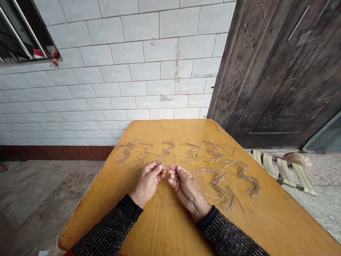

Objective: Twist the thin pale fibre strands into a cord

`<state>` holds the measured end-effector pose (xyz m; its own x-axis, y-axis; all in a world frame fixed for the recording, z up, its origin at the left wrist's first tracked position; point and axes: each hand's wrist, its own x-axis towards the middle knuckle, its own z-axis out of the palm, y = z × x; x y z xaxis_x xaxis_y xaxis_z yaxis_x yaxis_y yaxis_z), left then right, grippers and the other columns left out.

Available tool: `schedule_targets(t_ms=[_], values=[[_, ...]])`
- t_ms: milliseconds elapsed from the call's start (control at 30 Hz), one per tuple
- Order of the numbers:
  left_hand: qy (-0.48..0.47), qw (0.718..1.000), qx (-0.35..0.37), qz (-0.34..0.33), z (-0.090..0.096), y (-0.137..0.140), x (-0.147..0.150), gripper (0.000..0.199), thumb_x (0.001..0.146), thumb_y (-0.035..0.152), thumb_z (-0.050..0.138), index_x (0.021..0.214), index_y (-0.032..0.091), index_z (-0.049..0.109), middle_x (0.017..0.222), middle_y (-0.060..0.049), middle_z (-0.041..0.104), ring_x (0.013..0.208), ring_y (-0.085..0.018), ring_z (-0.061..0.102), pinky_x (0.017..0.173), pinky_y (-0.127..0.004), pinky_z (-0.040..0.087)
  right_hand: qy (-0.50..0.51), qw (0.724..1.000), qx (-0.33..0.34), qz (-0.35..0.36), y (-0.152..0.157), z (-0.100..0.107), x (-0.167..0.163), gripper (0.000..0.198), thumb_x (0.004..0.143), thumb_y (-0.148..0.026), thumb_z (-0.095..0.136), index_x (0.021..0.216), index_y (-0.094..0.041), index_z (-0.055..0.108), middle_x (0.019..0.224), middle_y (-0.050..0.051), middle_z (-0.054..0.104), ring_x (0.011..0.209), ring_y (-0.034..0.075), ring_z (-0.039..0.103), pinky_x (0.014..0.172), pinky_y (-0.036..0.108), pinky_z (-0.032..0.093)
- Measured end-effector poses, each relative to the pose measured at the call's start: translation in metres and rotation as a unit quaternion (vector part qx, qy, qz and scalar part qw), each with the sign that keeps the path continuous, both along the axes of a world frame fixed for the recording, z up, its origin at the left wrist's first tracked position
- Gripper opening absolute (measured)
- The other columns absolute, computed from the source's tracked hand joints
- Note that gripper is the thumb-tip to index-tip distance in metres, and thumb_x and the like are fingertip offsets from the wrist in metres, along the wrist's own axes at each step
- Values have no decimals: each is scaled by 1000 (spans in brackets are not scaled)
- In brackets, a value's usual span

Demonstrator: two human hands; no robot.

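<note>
Close together over the middle of the wooden table [160,227], both my hands are closed in a pinch. My left hand [149,180] and my right hand [188,192] hold a thin wire [167,164] between their fingertips; most of it is hidden by the fingers. Just beyond them lie small bundles of wavy wire, one bundle [165,151] straight ahead and another [127,152] to the left. To the right of my right hand, a larger loose bundle of bent wires [220,181] spreads out. A curved, tighter bundle [243,172] lies farther right.
A white tiled wall [128,78] stands at the table's far edge. On the right is a dark carved door [277,78], with a strapped seat [285,170] on the floor below. A barred window [23,28] is at upper left.
</note>
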<state>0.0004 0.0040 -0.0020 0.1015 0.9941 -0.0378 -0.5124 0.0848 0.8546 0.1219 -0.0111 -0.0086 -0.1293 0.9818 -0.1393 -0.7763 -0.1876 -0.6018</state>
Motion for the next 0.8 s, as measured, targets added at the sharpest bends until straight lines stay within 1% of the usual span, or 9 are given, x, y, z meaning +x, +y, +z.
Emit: schedule_targets(t_ms=[133,333,567,667,800], values=[[1,1000,1,6,0,2,-1,22,60,22,74,76,11,63,75,-1,58,67,-8,54,61,-19,43,-5,1000,-4,2,0,0,0,16,67,-28,70,73,-14,65,62,0,61,51,5,53,50,14,49],[-6,1000,-7,16,-2,7,-4,24,58,21,76,76,11,63,76,-1,58,66,-7,54,61,-18,43,-1,1000,-2,8,-1,2,-1,22,63,-28,74,74,-13,65,61,-1,60,49,5,52,48,13,48],[17,1000,6,11,0,3,-2,23,60,23,74,76,12,63,75,-1,58,66,-8,54,62,-19,43,-48,999,17,-16,2,-2,1,25,63,-33,72,75,-13,64,62,0,59,51,6,53,49,15,49],[44,999,19,14,1,0,0,23,60,25,74,76,13,63,75,-2,59,66,-9,54,63,-21,43,-53,998,15,-27,3,-4,3,25,63,-33,72,76,-13,65,63,0,60,52,6,53,50,17,49],[119,990,68,14,-1,-3,1,21,64,29,71,77,13,63,72,-2,60,66,-11,54,65,-24,42,-41,998,2,-45,4,-4,3,22,63,-32,72,74,-14,64,63,0,60,53,7,53,53,17,49]])
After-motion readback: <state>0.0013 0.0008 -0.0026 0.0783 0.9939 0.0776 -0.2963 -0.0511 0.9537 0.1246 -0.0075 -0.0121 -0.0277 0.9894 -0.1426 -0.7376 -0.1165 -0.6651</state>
